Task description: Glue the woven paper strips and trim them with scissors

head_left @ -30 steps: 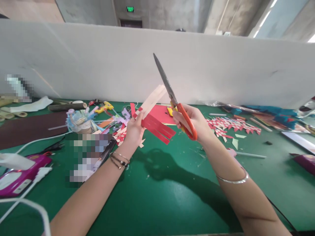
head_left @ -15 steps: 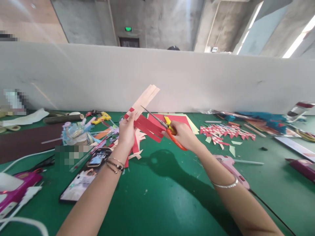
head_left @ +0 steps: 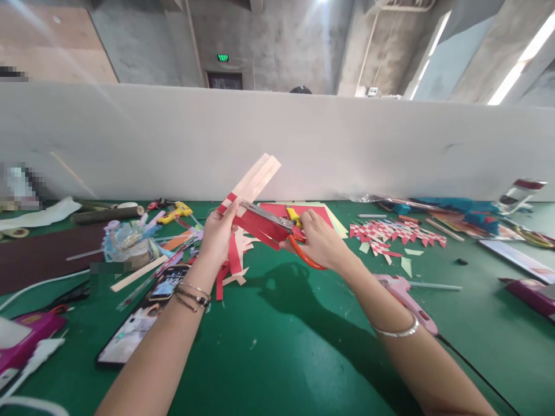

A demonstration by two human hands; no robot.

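Observation:
My left hand (head_left: 218,234) pinches a woven piece of paper strips (head_left: 255,180), with a red and cream check at the grip. Cream strips stick up and away from it, while red strips (head_left: 262,229) reach right toward the other hand. In my right hand (head_left: 323,237) are scissors (head_left: 303,254) with orange and yellow handles. Their blades lie along the red strips, the tips close to my left fingers. Whether the blades are fully closed is hard to tell. Below my left hand, red and cream paper scraps (head_left: 235,257) lie on the green table.
Red and pale sheets (head_left: 327,216) lie behind my right hand. Woven checked pieces (head_left: 394,233) rest to the right. A pink glue gun (head_left: 407,297) is beside my right forearm, a phone (head_left: 143,318) beside my left. A white partition (head_left: 277,127) rises behind the table.
The scissors have come down and left; the blade that stood clear above the strips now lies against them near my left fingers. My left hand keeps its pinch.

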